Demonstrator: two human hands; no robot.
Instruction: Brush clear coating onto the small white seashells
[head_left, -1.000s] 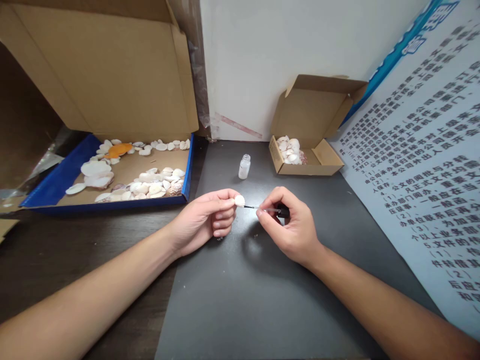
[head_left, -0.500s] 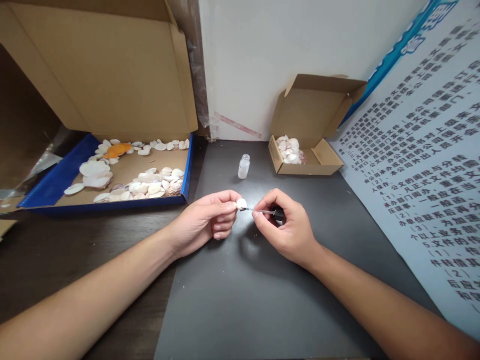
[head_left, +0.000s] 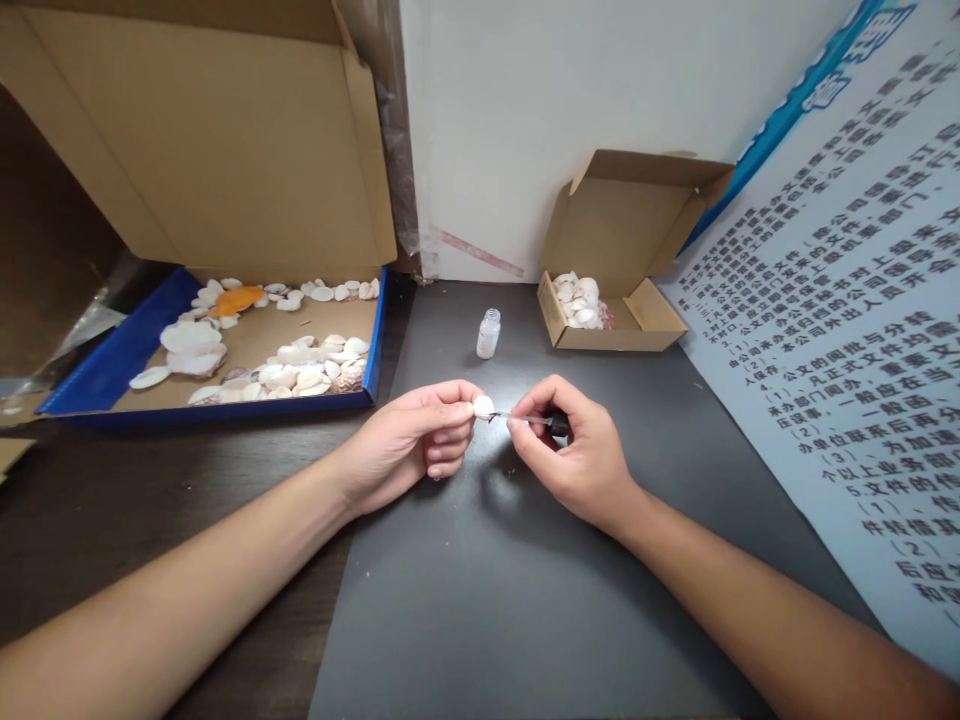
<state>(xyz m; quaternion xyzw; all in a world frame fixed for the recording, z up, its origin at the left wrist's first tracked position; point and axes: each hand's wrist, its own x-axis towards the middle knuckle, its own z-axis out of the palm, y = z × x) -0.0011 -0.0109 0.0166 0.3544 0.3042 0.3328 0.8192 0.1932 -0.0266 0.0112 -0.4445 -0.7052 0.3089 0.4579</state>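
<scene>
Between the thumb and forefinger of my left hand [head_left: 424, 430] is a small white seashell [head_left: 484, 406]. My right hand [head_left: 574, 450] is closed on a thin-stemmed applicator brush [head_left: 557, 424] with a black cap. Its dark tip meets the lower right edge of the shell. Both hands are held over the dark grey mat. Just beyond them stands an uncapped small glass bottle [head_left: 488, 335], upright, with whitish contents.
At the left, an open blue-edged cardboard box [head_left: 262, 400] holds many white shells and one orange shell [head_left: 238, 300]. A smaller open carton [head_left: 615, 338] with white shells stands at the back right. A printed sheet [head_left: 840, 350] slopes along the right side.
The brush tip has shifted slightly at the shell's lower right edge, with the right hand moving a little. The left hand and shell look still.
</scene>
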